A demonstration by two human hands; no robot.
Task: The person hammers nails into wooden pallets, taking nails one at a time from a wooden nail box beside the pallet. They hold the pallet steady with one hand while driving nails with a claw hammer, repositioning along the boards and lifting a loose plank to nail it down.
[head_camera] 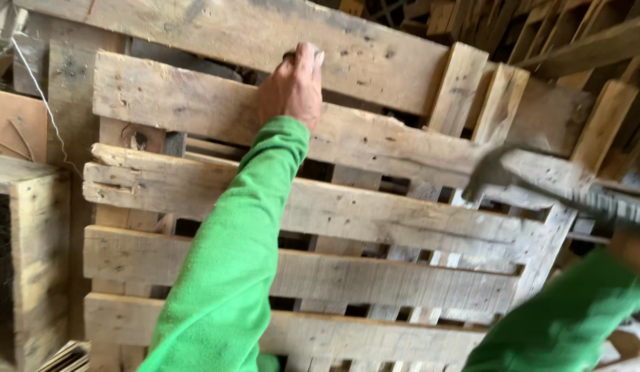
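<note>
At top edge of upright pallet point(299, 207), L hand point(292, 86) clamps fingers over upper slat point(196, 103), R hand point(633, 248) (mostly out of frame, grip can't tell) w/ blurred hammer point(540, 186) near right edge; all slats look attached, prying apparently not begun.

A weathered wooden pallet point(347, 207) stands on edge, and a blurred hammer point(540, 186) is raised just before its right side.
</note>
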